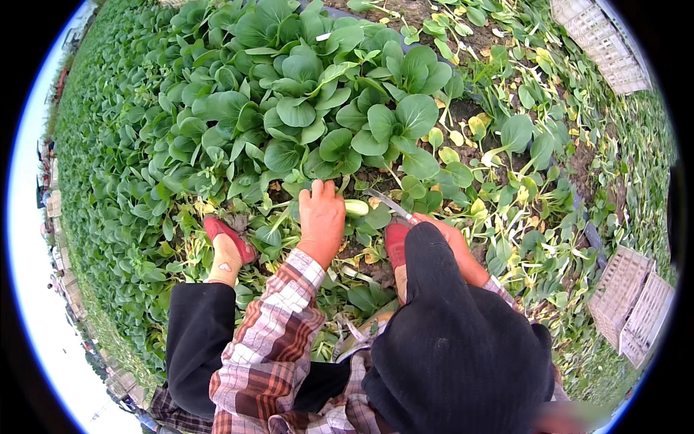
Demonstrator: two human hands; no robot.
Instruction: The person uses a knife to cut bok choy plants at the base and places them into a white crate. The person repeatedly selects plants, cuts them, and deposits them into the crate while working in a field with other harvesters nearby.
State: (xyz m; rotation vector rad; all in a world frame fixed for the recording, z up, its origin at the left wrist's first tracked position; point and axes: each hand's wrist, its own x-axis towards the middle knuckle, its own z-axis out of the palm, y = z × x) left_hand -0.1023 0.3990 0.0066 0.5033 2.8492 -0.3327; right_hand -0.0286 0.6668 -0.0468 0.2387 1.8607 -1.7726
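My left hand (322, 219) is closed around a leafy green plant, whose pale cut-looking base (356, 207) sticks out to the right of the fingers. My right hand (445, 238) grips a knife by its red handle; its narrow metal blade (389, 203) points up and left, just right of that pale base and apart from it. Dark cloth covers part of the right hand and forearm. Directly beyond both hands stand broad-leaved bok choy plants (295, 111), rooted close together.
Red shoes (230, 238) are planted on both sides of my left hand. Loose leaves, some yellow, litter the soil at right. Pale plastic crates (621, 295) stand at lower right, with more crates (602, 46) at upper right. Dense greens extend to the left.
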